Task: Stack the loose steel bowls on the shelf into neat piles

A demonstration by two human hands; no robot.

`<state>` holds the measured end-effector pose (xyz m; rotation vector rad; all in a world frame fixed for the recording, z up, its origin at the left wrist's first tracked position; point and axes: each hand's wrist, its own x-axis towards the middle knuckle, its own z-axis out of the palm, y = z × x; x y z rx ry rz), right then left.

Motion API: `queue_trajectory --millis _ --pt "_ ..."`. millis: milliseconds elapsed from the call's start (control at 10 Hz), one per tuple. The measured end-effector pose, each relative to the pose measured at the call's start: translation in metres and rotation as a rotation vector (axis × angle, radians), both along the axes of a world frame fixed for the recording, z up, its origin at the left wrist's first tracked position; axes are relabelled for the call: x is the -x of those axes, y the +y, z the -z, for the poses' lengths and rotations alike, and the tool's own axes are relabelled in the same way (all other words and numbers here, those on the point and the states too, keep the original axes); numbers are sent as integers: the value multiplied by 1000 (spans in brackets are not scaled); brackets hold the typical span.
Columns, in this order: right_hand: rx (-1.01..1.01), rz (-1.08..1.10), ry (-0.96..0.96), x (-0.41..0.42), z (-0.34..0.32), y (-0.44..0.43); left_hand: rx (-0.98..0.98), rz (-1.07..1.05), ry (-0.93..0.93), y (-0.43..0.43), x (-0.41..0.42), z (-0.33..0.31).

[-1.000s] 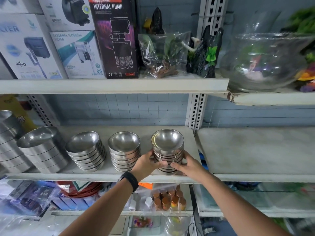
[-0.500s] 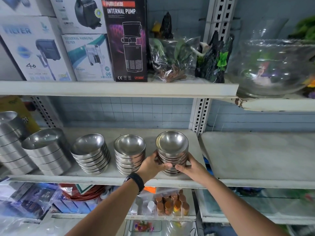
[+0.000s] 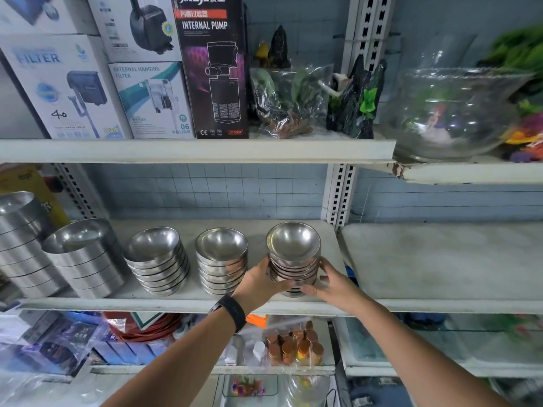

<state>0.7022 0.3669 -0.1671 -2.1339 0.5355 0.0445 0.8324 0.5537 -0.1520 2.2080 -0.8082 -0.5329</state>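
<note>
Bowls (image 3: 293, 261) sat nested in one pile near the right end of the middle shelf (image 3: 182, 302), gripped low on both sides by the left hand (image 3: 258, 282) and right hand (image 3: 333, 282), fingers curled round them, with another pile (image 3: 221, 259) just to their left.

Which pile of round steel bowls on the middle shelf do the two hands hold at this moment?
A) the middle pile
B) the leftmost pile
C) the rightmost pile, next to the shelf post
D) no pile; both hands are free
C: the left hand and the right hand grip opposite sides of the rightmost pile, which is next to the shelf post.
</note>
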Motion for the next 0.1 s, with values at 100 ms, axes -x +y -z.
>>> queue_trajectory --millis 100 --pt "100 -8 79 13 -11 0 -59 19 -73 12 15 -13"
